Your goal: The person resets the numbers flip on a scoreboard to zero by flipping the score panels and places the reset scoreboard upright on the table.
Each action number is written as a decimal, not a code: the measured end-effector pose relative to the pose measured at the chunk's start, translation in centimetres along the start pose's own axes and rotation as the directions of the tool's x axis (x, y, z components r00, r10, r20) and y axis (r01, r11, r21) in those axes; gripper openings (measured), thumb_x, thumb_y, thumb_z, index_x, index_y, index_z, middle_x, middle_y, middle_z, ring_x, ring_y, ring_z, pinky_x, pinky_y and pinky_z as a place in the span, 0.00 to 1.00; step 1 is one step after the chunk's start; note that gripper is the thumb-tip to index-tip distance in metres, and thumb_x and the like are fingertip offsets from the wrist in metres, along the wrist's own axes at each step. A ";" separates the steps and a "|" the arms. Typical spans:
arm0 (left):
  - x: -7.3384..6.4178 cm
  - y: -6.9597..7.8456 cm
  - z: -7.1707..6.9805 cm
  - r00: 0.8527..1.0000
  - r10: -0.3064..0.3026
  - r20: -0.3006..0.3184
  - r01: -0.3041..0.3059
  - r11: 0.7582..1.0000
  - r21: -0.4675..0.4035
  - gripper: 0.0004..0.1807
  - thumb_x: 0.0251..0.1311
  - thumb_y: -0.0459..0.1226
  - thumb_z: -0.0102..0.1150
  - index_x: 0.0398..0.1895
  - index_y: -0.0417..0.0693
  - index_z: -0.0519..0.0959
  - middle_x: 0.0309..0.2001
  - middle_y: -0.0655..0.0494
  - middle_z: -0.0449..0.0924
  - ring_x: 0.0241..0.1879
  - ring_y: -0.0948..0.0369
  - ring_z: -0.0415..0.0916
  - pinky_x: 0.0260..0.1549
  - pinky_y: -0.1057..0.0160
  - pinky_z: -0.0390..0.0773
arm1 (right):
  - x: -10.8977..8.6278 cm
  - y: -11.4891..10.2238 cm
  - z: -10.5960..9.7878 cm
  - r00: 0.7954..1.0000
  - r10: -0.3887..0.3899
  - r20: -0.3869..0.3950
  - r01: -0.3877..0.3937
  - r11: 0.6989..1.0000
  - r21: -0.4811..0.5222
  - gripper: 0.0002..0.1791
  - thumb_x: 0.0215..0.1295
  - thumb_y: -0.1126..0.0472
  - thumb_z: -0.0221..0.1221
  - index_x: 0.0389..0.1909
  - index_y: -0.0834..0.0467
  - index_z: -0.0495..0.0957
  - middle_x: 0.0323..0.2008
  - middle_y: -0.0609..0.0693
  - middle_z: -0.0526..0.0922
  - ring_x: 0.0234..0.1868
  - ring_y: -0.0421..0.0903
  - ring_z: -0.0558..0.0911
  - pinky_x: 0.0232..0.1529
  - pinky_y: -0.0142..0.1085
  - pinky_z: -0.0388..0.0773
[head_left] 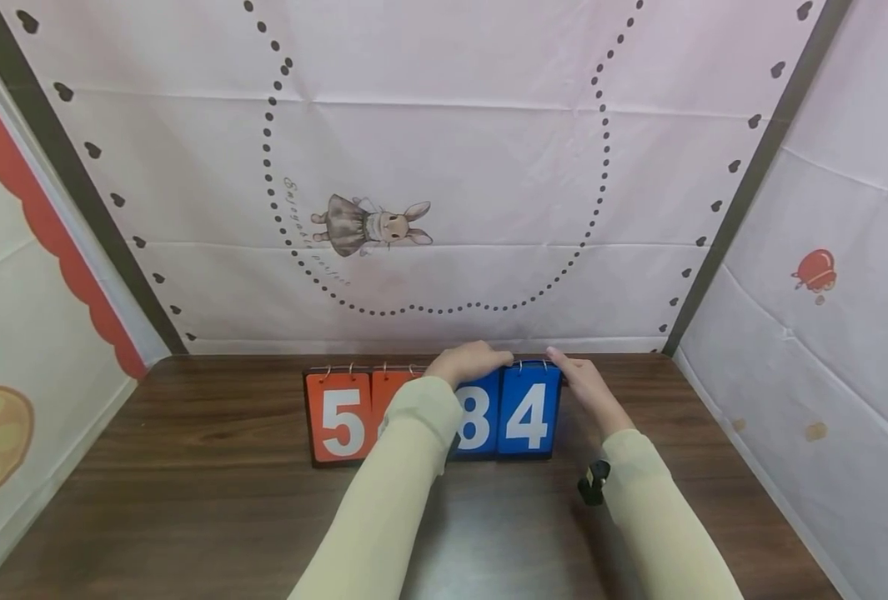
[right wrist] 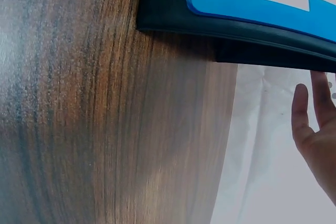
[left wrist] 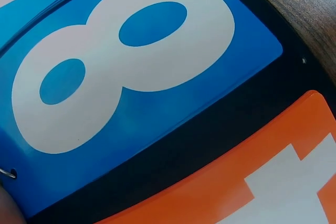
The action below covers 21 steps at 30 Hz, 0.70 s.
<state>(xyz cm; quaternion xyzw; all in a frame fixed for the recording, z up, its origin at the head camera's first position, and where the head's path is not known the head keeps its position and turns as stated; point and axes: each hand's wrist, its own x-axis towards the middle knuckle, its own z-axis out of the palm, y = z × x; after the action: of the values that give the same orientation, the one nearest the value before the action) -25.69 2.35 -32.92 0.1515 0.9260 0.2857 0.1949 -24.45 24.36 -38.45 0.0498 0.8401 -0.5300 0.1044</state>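
A flip scoreboard (right wrist: 168,3) with a black frame stands near the back of the table. On its left hang an orange card with a 5 (head_left: 342,425) and a second orange card (left wrist: 226,182), mostly behind my left arm. To the right are a blue 8 card (left wrist: 173,66) and a blue 4 card (head_left: 528,417). My left hand (head_left: 468,363) grips the top edge above the 8, a fingertip in front beside a ring. At the upper right corner my right hand (head_left: 588,390) touches the board, some fingers extended behind it.
The brown wooden table (head_left: 226,533) reaches back to a printed cloth wall (head_left: 489,183). More printed cloth hangs at left and right. A small black device (head_left: 594,483) sits at my right wrist.
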 end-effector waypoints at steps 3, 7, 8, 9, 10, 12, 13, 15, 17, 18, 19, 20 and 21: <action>0.2 0.0 0.0 1.000 0.005 0.002 -0.005 1.000 -0.005 0.30 0.60 0.56 0.39 0.50 0.44 0.77 0.40 0.53 0.75 0.39 0.55 0.71 0.45 0.51 0.71 | 0.0 0.1 0.1 1.000 0.012 -0.008 -0.012 1.000 0.010 0.50 0.55 0.24 0.42 0.59 0.63 0.70 0.62 0.60 0.67 0.64 0.58 0.62 0.63 0.57 0.51; 0.2 0.0 0.1 1.000 0.006 0.003 -0.006 1.000 0.003 0.30 0.63 0.56 0.36 0.52 0.45 0.77 0.42 0.50 0.76 0.43 0.54 0.72 0.47 0.49 0.70 | 0.0 0.2 0.1 1.000 0.026 -0.014 -0.026 0.999 0.025 0.50 0.54 0.24 0.42 0.60 0.63 0.69 0.63 0.60 0.66 0.65 0.58 0.61 0.64 0.57 0.50; 0.2 0.0 0.1 1.000 0.006 -0.003 -0.006 1.000 0.003 0.30 0.63 0.56 0.36 0.54 0.45 0.75 0.44 0.50 0.76 0.45 0.54 0.72 0.49 0.48 0.69 | 0.0 0.2 0.1 1.000 0.028 -0.015 -0.028 0.999 0.025 0.51 0.54 0.23 0.41 0.60 0.63 0.69 0.63 0.61 0.66 0.65 0.58 0.61 0.64 0.57 0.50; 0.2 0.0 0.1 1.000 0.000 -0.010 0.000 1.000 -0.005 0.29 0.64 0.56 0.37 0.54 0.46 0.74 0.45 0.50 0.76 0.46 0.53 0.71 0.49 0.48 0.69 | 0.0 0.2 0.1 0.999 0.029 -0.014 -0.029 0.999 0.026 0.51 0.54 0.23 0.41 0.61 0.63 0.68 0.63 0.61 0.66 0.65 0.58 0.61 0.64 0.57 0.50; 0.2 0.0 0.2 1.000 -0.002 -0.022 0.002 1.000 -0.009 0.28 0.65 0.56 0.38 0.53 0.46 0.73 0.46 0.49 0.76 0.47 0.53 0.71 0.49 0.49 0.69 | 0.0 0.2 0.2 0.999 0.032 -0.014 -0.031 0.999 0.029 0.52 0.54 0.23 0.41 0.61 0.64 0.68 0.63 0.61 0.66 0.65 0.58 0.62 0.64 0.57 0.50; 0.2 0.0 0.2 0.999 0.000 -0.052 0.000 1.000 -0.004 0.25 0.65 0.56 0.40 0.50 0.47 0.72 0.44 0.50 0.74 0.46 0.53 0.71 0.46 0.52 0.71 | -0.1 0.1 0.2 0.999 0.034 -0.013 -0.034 0.999 0.029 0.52 0.54 0.23 0.41 0.61 0.64 0.67 0.63 0.61 0.66 0.64 0.58 0.62 0.64 0.57 0.50; 0.1 0.0 0.2 0.998 0.002 -0.067 -0.001 1.000 0.003 0.24 0.65 0.56 0.41 0.49 0.48 0.71 0.43 0.52 0.74 0.44 0.54 0.71 0.44 0.53 0.71 | -0.1 0.1 0.2 0.999 0.035 -0.011 -0.035 0.999 0.027 0.52 0.54 0.23 0.40 0.62 0.64 0.66 0.63 0.61 0.66 0.64 0.59 0.63 0.63 0.57 0.50; 0.1 0.1 0.1 0.997 -0.014 -0.082 0.014 1.000 -0.005 0.23 0.64 0.57 0.43 0.44 0.49 0.73 0.37 0.53 0.73 0.40 0.55 0.70 0.38 0.56 0.70 | -0.1 0.1 0.3 0.999 0.037 -0.007 -0.036 0.999 0.028 0.51 0.56 0.24 0.40 0.63 0.63 0.65 0.63 0.61 0.66 0.64 0.59 0.63 0.63 0.57 0.50; 0.1 0.1 0.1 0.996 -0.015 -0.086 0.014 1.000 -0.001 0.23 0.64 0.57 0.44 0.43 0.50 0.76 0.33 0.54 0.73 0.38 0.56 0.70 0.37 0.57 0.69 | -0.1 0.0 0.3 0.999 0.039 -0.005 -0.039 0.999 0.031 0.50 0.57 0.24 0.40 0.63 0.63 0.65 0.63 0.61 0.66 0.64 0.59 0.63 0.63 0.58 0.50; 0.1 0.1 0.1 0.996 -0.020 -0.084 0.019 1.000 -0.008 0.23 0.63 0.58 0.45 0.43 0.51 0.78 0.33 0.56 0.73 0.38 0.56 0.69 0.36 0.57 0.69 | -0.1 0.0 0.4 0.999 0.038 -0.005 -0.037 0.999 0.030 0.51 0.56 0.24 0.40 0.63 0.63 0.65 0.62 0.61 0.66 0.64 0.59 0.63 0.63 0.58 0.50; 0.1 0.1 0.1 0.997 -0.024 -0.079 0.023 1.000 -0.017 0.23 0.63 0.58 0.45 0.42 0.52 0.80 0.31 0.56 0.73 0.38 0.56 0.70 0.36 0.56 0.68 | -0.1 0.0 0.4 0.999 0.037 -0.005 -0.037 0.999 0.028 0.51 0.56 0.24 0.40 0.63 0.63 0.65 0.62 0.61 0.66 0.64 0.59 0.63 0.63 0.58 0.50; 0.1 0.1 0.1 0.997 -0.030 -0.077 0.028 0.999 -0.031 0.23 0.63 0.58 0.46 0.41 0.53 0.81 0.30 0.57 0.72 0.38 0.56 0.70 0.36 0.56 0.68 | -0.1 0.0 0.4 0.999 0.037 -0.005 -0.037 0.999 0.029 0.51 0.55 0.23 0.40 0.63 0.63 0.65 0.62 0.61 0.66 0.63 0.59 0.63 0.63 0.58 0.50; 0.1 0.0 0.0 0.997 -0.033 -0.076 0.030 0.999 -0.037 0.23 0.62 0.59 0.46 0.40 0.54 0.81 0.28 0.57 0.71 0.38 0.56 0.69 0.35 0.56 0.68 | -0.1 0.0 0.4 0.999 0.036 -0.006 -0.036 0.999 0.026 0.53 0.53 0.22 0.40 0.63 0.63 0.65 0.62 0.61 0.67 0.63 0.59 0.64 0.63 0.59 0.51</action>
<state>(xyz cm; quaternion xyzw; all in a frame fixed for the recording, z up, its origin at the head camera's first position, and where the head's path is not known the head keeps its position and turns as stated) -25.78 2.46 -32.97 0.1223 0.9297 0.3050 0.1662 -24.27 24.05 -38.60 0.0682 0.8323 -0.5389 0.1106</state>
